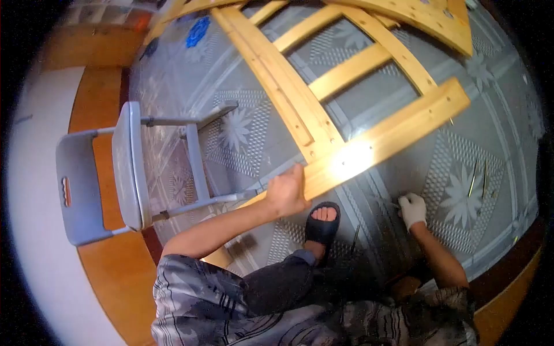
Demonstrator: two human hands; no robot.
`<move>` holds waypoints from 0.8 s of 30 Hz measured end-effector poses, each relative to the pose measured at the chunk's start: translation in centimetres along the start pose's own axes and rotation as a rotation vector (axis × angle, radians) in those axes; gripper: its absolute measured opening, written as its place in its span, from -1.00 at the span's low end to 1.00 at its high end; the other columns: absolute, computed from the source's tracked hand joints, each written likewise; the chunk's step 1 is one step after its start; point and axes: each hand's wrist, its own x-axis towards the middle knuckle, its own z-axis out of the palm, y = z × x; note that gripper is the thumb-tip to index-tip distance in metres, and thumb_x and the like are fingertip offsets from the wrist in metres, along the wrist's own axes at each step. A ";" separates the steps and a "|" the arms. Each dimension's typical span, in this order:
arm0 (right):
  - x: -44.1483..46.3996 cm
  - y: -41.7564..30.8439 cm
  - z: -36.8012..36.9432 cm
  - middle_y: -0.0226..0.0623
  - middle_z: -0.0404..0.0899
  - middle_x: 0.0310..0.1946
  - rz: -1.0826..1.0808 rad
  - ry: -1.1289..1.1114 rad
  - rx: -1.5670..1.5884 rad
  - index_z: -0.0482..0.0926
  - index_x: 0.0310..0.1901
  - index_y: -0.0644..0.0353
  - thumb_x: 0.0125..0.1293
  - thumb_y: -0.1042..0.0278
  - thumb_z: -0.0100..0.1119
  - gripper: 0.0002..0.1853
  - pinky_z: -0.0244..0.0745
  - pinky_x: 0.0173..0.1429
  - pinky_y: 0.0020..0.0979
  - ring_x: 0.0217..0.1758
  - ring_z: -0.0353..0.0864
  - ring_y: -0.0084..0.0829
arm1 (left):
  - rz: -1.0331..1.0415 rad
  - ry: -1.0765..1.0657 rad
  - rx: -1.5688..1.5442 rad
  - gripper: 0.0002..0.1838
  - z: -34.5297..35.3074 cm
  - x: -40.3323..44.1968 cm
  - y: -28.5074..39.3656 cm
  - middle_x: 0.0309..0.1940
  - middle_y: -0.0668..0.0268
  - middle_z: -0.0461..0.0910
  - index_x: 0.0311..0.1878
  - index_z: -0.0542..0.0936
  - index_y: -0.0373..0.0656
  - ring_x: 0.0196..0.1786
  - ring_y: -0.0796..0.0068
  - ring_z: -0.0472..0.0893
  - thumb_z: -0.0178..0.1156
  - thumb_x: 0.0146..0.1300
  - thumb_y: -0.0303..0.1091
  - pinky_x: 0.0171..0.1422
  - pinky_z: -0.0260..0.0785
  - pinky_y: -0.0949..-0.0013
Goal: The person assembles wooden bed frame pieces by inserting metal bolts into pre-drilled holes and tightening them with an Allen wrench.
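Note:
My left hand (pixel 287 191), bare, is closed round the near end of a pale wooden post (pixel 398 130). The post is part of a ladder-like wooden frame with a long side rail (pixel 277 81) and flat slats (pixel 351 70). To the right of the post, low over the floor, my right hand (pixel 412 210) wears a white glove. Its fingers are pinched on a thin metal rod (pixel 390 203), whose exact kind I cannot make out. My sandalled foot (pixel 323 222) stands between my hands, just below the post.
A grey folding chair (pixel 130 167) stands at the left. Thin metal rods (pixel 474 177) lie on the patterned grey floor covering (pixel 398 173) at the right, and a dark rod (pixel 355 237) near my foot. Another wooden frame (pixel 430 26) and a blue bundle (pixel 198 32) are farther off.

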 end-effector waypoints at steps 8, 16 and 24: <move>-0.9 -8.1 5.2 -0.11 0.37 -0.07 0.148 -0.504 0.879 0.30 0.02 0.24 0.14 -0.24 -0.30 -0.33 0.25 0.01 -0.36 -0.04 0.34 -0.29 | 0.041 0.007 -0.076 -0.43 0.2 0.5 -0.4 -0.39 0.02 0.41 -0.30 0.20 -0.27 -0.32 0.02 0.47 0.30 -0.38 -0.30 -0.27 0.34 0.14; 2.5 -16.1 12.6 -0.32 0.14 0.15 -0.551 0.043 -0.753 0.16 0.13 0.03 0.17 -0.17 -0.39 -0.41 -0.04 0.24 -0.30 0.21 0.08 -0.33 | 0.024 0.056 -0.106 -0.39 -0.4 -0.4 -0.4 -0.39 0.04 0.42 -0.30 0.20 -0.26 -0.32 0.03 0.48 0.35 -0.46 -0.35 -0.31 0.37 0.18; 4.3 -14.5 13.8 -0.32 0.15 0.15 -0.488 0.020 -0.778 0.16 0.13 0.04 0.18 -0.11 -0.40 -0.44 -0.03 0.24 -0.30 0.21 0.09 -0.34 | 0.025 -0.076 -0.788 -0.44 -0.3 0.9 -7.2 -0.28 0.00 0.47 -0.02 0.25 -0.28 -0.25 0.18 0.50 0.18 -0.05 -0.18 -0.20 0.35 0.31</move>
